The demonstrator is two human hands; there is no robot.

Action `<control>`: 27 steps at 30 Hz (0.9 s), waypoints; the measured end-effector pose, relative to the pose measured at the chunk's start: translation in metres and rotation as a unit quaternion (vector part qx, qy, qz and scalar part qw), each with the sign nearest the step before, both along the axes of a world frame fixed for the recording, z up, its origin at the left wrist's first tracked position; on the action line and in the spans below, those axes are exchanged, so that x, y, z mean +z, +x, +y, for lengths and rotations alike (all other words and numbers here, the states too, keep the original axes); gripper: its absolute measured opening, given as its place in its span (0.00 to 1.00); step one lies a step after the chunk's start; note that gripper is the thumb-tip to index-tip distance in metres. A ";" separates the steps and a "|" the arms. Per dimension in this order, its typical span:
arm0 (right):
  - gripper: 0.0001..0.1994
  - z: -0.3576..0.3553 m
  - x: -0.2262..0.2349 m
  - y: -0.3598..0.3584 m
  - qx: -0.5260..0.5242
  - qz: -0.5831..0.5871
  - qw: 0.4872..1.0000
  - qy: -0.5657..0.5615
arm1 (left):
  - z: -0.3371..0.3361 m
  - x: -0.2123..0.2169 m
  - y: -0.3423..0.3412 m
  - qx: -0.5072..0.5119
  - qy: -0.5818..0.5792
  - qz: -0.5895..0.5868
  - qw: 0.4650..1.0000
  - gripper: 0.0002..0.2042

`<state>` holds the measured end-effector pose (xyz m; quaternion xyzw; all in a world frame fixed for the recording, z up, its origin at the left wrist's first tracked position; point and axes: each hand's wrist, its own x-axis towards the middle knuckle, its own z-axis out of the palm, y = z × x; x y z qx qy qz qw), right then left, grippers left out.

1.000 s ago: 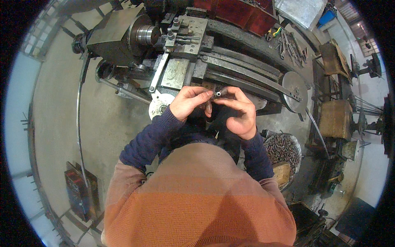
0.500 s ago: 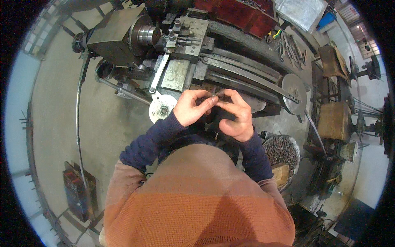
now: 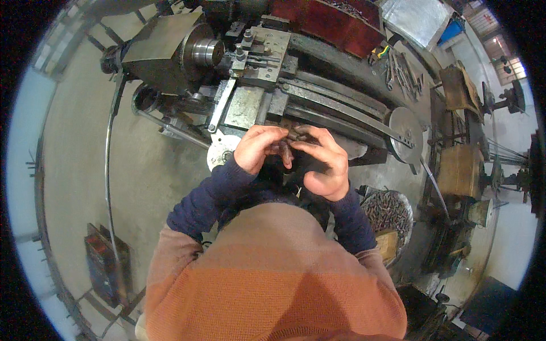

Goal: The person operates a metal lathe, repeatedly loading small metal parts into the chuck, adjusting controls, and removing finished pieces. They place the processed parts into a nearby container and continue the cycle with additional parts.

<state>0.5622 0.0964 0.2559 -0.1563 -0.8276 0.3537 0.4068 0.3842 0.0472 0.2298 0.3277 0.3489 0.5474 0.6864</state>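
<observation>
My left hand and my right hand meet in front of the lathe carriage, fingertips almost touching. Small dark metal pieces show between the fingers; their exact shape is too small to make out. The left fingers are curled, with blackened tips bent downward. From the other side, the right thumb and fingers close in around the dark pieces. Just beyond the hands are the lathe's cross slide and tool post. The chuck is at the upper left.
A round white handwheel sits beside my left wrist. At right are a tailstock-end disc and a bucket full of small metal pieces. Wrenches lie past the bed near a red tray. A long lever rod stands at left.
My fingertips have loosened from a tight pinch and moved slightly apart. The left fingers now bend down, and more of the dark pieces shows between the hands.
</observation>
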 end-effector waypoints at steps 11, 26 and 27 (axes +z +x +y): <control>0.24 -0.001 -0.001 -0.014 -0.017 -0.006 1.000 0.001 | -0.002 -0.004 0.002 0.001 -0.057 -0.127 0.990 0.15; 0.24 0.011 -0.004 -0.021 0.015 -0.066 0.998 0.007 | -0.004 -0.006 -0.004 0.026 -0.031 -0.049 0.998 0.15; 0.23 0.014 0.003 -0.022 0.026 -0.074 0.996 0.049 | -0.004 -0.004 -0.011 0.006 -0.010 0.003 1.000 0.15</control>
